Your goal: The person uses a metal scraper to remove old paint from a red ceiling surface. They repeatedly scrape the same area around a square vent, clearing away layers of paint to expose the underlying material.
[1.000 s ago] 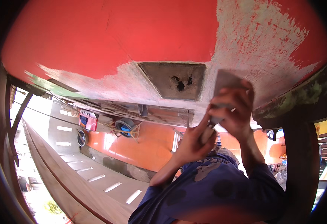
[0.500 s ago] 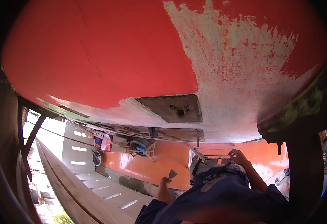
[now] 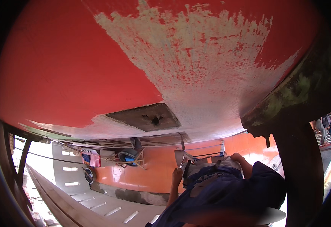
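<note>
My left hand (image 3: 177,174) is closed round the handle of a scraper (image 3: 179,156), a flat grey blade that points away from me beside my left thigh. My right hand (image 3: 235,157) hangs by my right hip against the pale trousers (image 3: 205,166); its fingers are small and partly hidden. Ahead rises a red painted wall (image 3: 59,72) with a large scraped patch (image 3: 195,64), pale and streaked with leftover red. Low on the wall sits a dark rectangular recess (image 3: 139,118) with a ragged hole. Neither hand touches the wall.
Orange tiles (image 3: 156,170) cover the floor. To the left stand a basin on a wooden stand (image 3: 129,156), a pink container (image 3: 93,158) and a round tub (image 3: 89,175), beyond them a pale slotted wall (image 3: 108,204). A dark, stained beam (image 3: 286,102) juts in at right.
The view has swung right, so the wall's patch sits further left. My left hand with the scraper has come in closer to my body. My right hand has lowered toward my hip.
</note>
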{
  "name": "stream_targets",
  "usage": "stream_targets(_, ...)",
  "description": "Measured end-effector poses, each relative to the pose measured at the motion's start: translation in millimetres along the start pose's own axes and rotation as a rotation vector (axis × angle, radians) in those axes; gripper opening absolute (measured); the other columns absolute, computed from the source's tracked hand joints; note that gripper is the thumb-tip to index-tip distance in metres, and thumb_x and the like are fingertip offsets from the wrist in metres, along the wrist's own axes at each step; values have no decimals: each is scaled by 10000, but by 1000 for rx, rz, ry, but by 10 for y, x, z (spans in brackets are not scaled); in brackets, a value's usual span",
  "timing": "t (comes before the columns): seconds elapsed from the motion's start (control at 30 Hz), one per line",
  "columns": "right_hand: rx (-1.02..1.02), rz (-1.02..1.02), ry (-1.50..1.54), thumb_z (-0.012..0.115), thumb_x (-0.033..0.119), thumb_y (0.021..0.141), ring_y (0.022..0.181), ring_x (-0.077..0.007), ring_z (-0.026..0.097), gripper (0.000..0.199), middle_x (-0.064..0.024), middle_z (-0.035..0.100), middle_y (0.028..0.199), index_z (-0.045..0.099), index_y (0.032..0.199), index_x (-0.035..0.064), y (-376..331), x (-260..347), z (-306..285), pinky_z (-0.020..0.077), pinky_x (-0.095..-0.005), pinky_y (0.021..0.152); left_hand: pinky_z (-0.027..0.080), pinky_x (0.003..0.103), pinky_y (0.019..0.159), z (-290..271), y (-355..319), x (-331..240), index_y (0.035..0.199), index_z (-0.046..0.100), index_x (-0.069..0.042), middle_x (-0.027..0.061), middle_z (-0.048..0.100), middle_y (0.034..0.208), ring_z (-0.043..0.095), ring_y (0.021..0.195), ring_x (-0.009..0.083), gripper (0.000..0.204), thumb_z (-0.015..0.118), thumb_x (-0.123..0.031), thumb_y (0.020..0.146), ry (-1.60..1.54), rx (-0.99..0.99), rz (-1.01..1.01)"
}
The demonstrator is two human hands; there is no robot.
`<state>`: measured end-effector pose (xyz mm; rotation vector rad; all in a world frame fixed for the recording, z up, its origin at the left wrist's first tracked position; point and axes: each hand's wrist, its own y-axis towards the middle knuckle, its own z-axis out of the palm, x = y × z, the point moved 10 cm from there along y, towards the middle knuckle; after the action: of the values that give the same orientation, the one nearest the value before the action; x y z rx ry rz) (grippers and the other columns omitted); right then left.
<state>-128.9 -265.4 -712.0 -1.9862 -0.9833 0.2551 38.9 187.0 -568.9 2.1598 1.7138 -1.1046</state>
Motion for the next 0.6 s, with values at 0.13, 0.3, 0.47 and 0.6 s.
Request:
stream_targets(0.13, -4, -976, -167, 562, 224, 855, 870, -285, 677, 236, -169, 671, 883, 701, 907, 40, -769, 2268, -718, 529, -402, 749, 493, 464, 700, -428, 32, -703, 1017, 579, 34, 292, 631, 885, 623, 868, 467, 338, 590, -284, 904, -194, -81, 23)
stream_targets(0.3, 686, -844, 247, 388, 498, 998, 911, -218, 620, 536, -99, 625, 1054, 570, 1162, 22, -1700, 3660, -918, 470, -316, 847, 503, 417, 671, -904, -401, -1021, 1013, 588, 26, 249, 649, 808, 678, 824, 386, 319, 596, -280, 920, -343, -13, -174)
stream_targets(0.47, 464, -873, 171, 408, 557, 976, 888, -263, 608, 565, -135, 630, 984, 593, 1050, 28, -2399, 4201, -1464, 462, -377, 770, 413, 266, 554, -1417, -659, -1375, 1102, 551, 40, 37, 521, 652, 502, 613, 89, 302, 503, -237, 991, -618, -109, -53)
stream_targets(0.6, 176, -986, 308, 500, 459, 966, 751, -265, 626, 439, -129, 641, 787, 588, 971, 29, -2886, 4392, -2103, 462, -376, 680, 346, 212, 498, -1822, -653, -1732, 1205, 513, 37, -27, 466, 645, 429, 557, 43, 356, 444, -258, 1018, -820, -149, 2)
